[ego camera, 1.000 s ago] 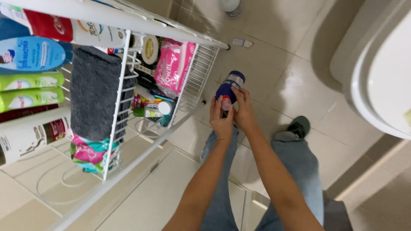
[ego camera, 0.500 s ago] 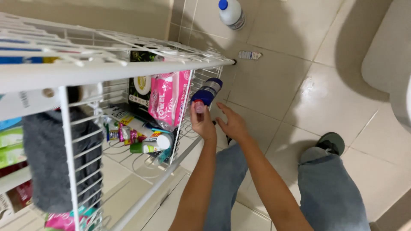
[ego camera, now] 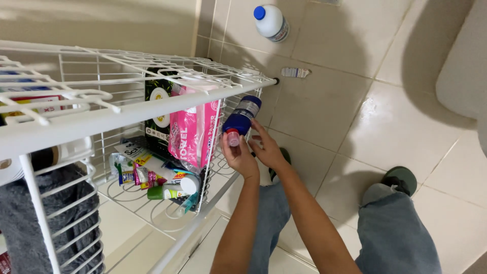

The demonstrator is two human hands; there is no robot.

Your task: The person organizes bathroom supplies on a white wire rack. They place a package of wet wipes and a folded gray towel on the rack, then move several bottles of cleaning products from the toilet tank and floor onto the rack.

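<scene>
My left hand (ego camera: 238,155) grips a dark blue bottle (ego camera: 242,117) with a pale label and a small pink cap, held tilted with the cap toward me. My right hand (ego camera: 268,148) cups the same bottle from the right side, fingers spread along its body. The bottle sits just outside the open front of a white wire rack (ego camera: 127,114), level with its lower shelf. Inside that shelf stand a pink paper-towel pack (ego camera: 195,133) and a dark box (ego camera: 158,109); tubes and a green bottle (ego camera: 165,192) lie on the wire floor.
A white bottle with a blue cap (ego camera: 270,21) stands on the tiled floor at the back. A small flat packet (ego camera: 295,72) lies near the rack's corner. A grey towel (ego camera: 45,223) hangs at lower left. A white toilet (ego camera: 464,66) edges the right. My jeans-clad legs and dark slippers (ego camera: 401,178) are below.
The view has dropped and swung left toward the rack's lower shelf. Both hands have carried the blue bottle leftward and closer to the rack's open front.
</scene>
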